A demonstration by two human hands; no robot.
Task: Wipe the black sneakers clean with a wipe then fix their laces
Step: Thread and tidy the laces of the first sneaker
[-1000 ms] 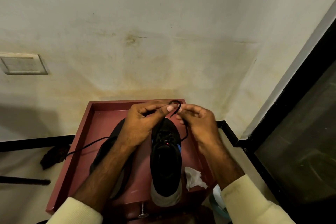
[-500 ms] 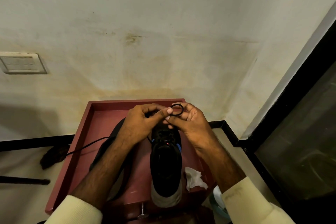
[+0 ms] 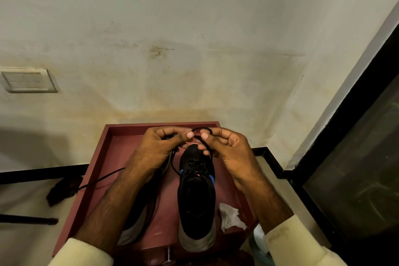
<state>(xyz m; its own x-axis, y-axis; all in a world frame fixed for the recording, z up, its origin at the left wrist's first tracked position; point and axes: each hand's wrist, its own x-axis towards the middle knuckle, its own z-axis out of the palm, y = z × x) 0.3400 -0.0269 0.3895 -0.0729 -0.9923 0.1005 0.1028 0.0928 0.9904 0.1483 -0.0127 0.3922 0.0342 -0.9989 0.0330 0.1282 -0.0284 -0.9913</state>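
Note:
A black sneaker (image 3: 196, 203) with a pale sole stands on the dark red table (image 3: 112, 157), toe pointing away from me. Above its toe, my left hand (image 3: 155, 149) and my right hand (image 3: 228, 149) each pinch the black lace (image 3: 199, 130), which arcs between my fingertips and runs down to the eyelets. A second black sneaker (image 3: 140, 220) lies under my left forearm, mostly hidden. A crumpled white wipe (image 3: 231, 218) lies on the table to the right of the first sneaker.
A loose black lace (image 3: 101, 179) trails off the table's left edge toward a dark object (image 3: 62, 190) on the floor. A stained wall rises just behind the table. A black-framed glass panel (image 3: 356, 157) stands on the right.
My hands have drawn apart a little and the lace loop now stretches flatter between my fingertips. The sneakers and wipe have not moved.

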